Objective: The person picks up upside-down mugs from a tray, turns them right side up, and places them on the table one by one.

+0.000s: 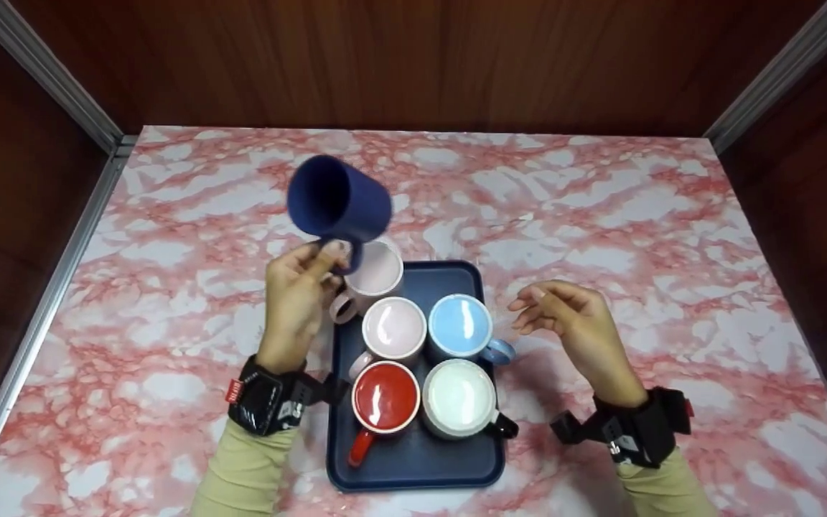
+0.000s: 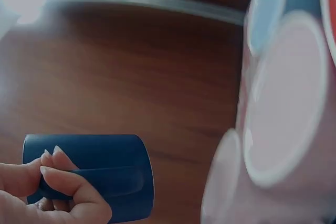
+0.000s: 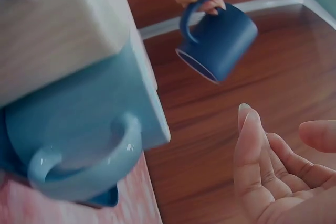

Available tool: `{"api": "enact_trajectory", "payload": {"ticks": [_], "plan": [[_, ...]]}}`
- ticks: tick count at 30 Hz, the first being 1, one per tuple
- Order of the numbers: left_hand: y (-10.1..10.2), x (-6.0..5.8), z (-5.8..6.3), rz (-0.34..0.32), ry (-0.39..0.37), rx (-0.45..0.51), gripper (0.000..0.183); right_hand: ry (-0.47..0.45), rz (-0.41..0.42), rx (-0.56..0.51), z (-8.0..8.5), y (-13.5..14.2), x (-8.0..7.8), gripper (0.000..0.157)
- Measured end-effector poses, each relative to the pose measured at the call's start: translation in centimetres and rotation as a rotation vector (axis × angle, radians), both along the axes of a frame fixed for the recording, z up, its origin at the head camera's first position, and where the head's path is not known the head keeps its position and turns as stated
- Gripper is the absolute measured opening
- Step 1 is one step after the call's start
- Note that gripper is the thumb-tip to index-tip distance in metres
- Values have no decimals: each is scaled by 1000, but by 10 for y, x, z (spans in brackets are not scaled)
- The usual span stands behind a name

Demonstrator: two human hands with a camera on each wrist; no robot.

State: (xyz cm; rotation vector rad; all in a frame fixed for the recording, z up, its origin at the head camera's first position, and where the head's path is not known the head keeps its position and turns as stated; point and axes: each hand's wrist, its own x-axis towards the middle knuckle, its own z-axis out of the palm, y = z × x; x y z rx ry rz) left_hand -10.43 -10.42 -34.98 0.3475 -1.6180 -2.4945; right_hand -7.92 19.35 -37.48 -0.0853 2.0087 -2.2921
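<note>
My left hand [image 1: 293, 305] pinches the handle of a dark blue mug [image 1: 363, 201], raised over the far left end of the tray and tipped on its side, its dark mouth facing left in the head view. The same mug [image 3: 223, 43] shows in the right wrist view, hanging from the fingers. Right of the tray, my right hand [image 1: 578, 323] hovers with loosely bent fingers and holds nothing. The light blue mug [image 1: 461, 324] is nearest to it, handle pointing right. Beside that stands a pale pink mug [image 1: 394, 328].
On the dark blue tray [image 1: 413, 470] also stand a red mug [image 1: 386, 397] and a white mug [image 1: 459, 397] with a black handle. Another pale pink mug [image 1: 377, 269] overlaps the tray's far left corner. Wooden panels [image 1: 413, 64] border the marbled table [image 1: 636, 208].
</note>
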Motion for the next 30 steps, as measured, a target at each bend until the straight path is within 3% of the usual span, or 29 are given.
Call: {"api": "enact_trajectory", "payload": {"ticks": [8, 14, 19, 30], "plan": [[-22, -22, -28, 121, -45, -113, 15, -19, -28, 15, -7, 12, -5, 26], [-31, -35, -52, 133, -120, -187, 15, -28, -33, 29, -11, 16, -6, 26], [-32, -42, -68, 135, -183, -184, 11, -42, -32, 48, -12, 17, -5, 26], [-30, -45, -81, 151, -217, -330, 12, -44, -14, 59, -13, 16, -7, 26]]}}
